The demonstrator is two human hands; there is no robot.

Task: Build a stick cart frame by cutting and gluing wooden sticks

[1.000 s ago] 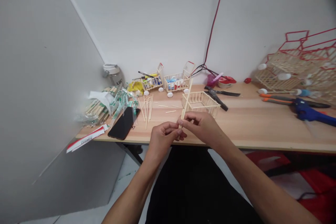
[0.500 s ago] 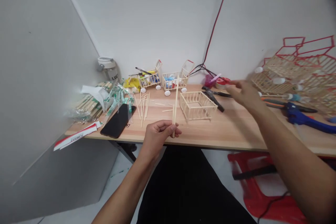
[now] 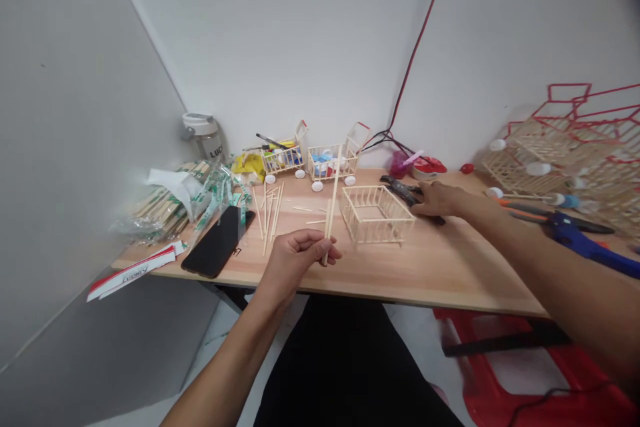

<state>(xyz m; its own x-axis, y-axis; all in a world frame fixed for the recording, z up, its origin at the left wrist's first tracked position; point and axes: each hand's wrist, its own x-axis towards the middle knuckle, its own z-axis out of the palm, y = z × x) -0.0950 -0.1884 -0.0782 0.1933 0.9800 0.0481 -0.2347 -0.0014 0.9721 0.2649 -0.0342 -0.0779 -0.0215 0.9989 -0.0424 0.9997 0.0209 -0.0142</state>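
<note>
The left hand (image 3: 295,257) is curled closed around a long, pale wooden stick (image 3: 332,193), pinching it between thumb and fingers near its lower end. The stick stands nearly upright, tilted slightly, and rises well above the hand; it is thin, straight and unpainted, though it may be two sticks laid side by side, which the view does not settle. The right hand (image 3: 437,200) stretches across the wooden tabletop (image 3: 425,267), fingers together and pointing left, lying on black pliers (image 3: 403,192); whether it grips them cannot be told. Just left of those fingers sits an open, rectangular stick frame (image 3: 377,213) with upright slats, between the two hands and apart from both. Farther back stand two small stick carts with white wheels (image 3: 333,161), holding colourful bits. Loose sticks (image 3: 267,220) lie left of the frame, beside a black smartphone (image 3: 215,243) and wrapped chopsticks (image 3: 170,203). At the right end, a blue glue gun (image 3: 570,233) lies in front of larger stick carts with red handles (image 3: 565,153).
</note>
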